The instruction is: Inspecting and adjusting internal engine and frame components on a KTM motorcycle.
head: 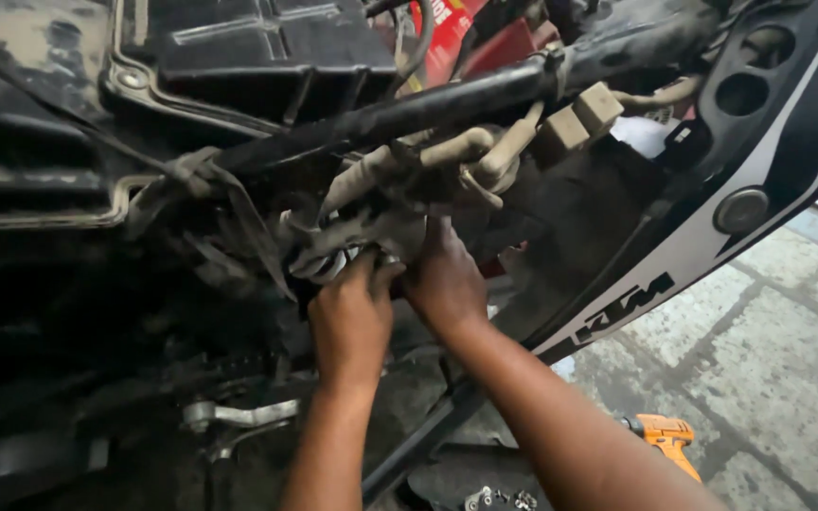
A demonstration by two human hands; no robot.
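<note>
Grimy metal part, under the frame tube amid dusty hoses: left hand grips its lower edge; right hand presses beside it, grasp hidden. Steady, even pressure seems best, keeping hoses unpinched.

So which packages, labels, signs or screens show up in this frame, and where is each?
Red container: top centre, behind the black frame tube, red with white lettering, partly hidden.
Lettering decal: on the black-and-white body panel, right of the hands, black block letters on a white stripe.
No screens or signs.
</note>
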